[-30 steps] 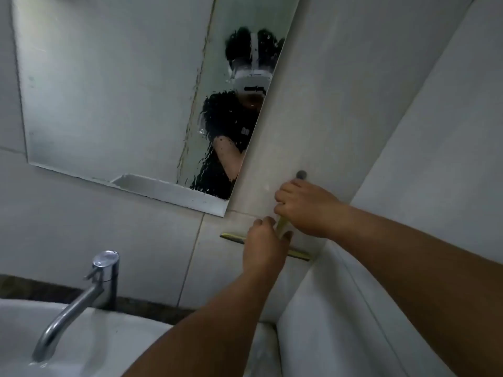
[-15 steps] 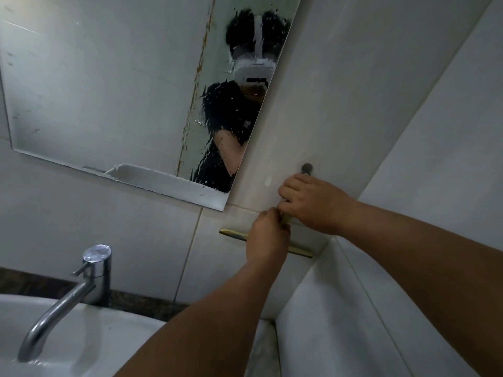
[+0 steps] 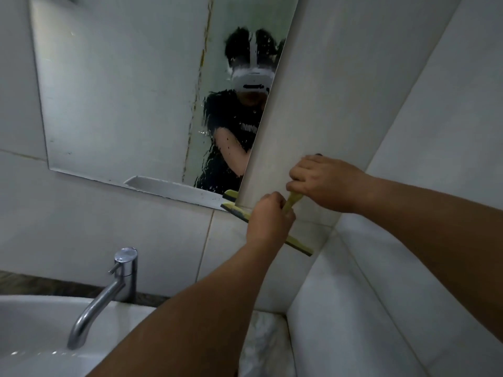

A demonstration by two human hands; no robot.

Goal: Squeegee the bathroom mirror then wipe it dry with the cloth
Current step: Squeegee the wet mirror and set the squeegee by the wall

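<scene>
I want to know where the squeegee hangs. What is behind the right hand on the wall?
A dark knob peeks above the right hand; the rest is covered. Below, the yellow squeegee handle runs into that hand, with the left hand gripping it lower.

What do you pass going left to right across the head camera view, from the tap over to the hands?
Faucet → squeegee blade's left end → left hand → right hand.

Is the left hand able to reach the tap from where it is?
Probably yes: the tap stands in the open below the left hand, nothing between, but that hand grips the squeegee.
</scene>
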